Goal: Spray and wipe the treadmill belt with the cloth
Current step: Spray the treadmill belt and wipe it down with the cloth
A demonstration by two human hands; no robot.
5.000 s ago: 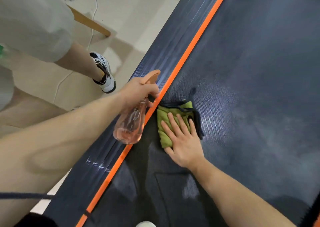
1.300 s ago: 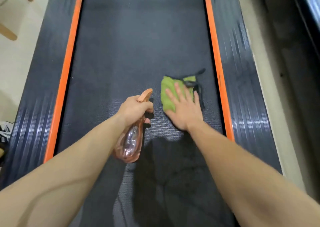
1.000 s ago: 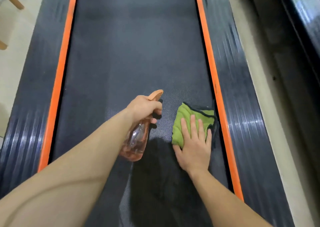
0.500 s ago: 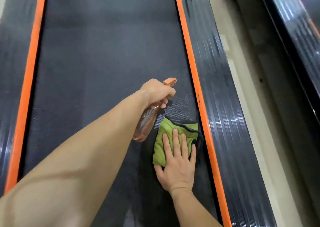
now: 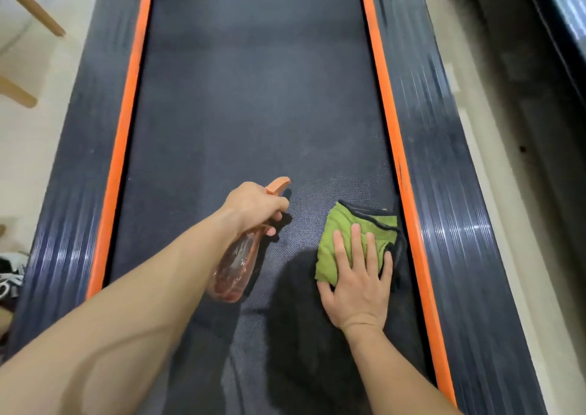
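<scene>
Left hand (image 5: 253, 203) gripping an orange spray bottle (image 5: 236, 262) above the treadmill belt (image 5: 247, 97), right hand (image 5: 360, 283) beside it, fingers spread flat on a green cloth (image 5: 341, 233) against the belt.

Cloth (image 5: 344, 240) on belt (image 5: 247, 103), right of bottle (image 5: 236, 264)

Your right hand (image 5: 360, 279) is covering the near half of the green cloth (image 5: 341, 233), so you are not seeing how it is folded there. Your left hand (image 5: 253, 203) is hiding the spray bottle (image 5: 236, 264) neck and trigger. The treadmill belt (image 5: 247, 91) is running off the top and bottom edges. At the left edge, a shoe (image 5: 9, 276) is being cut off and blurring.
</scene>
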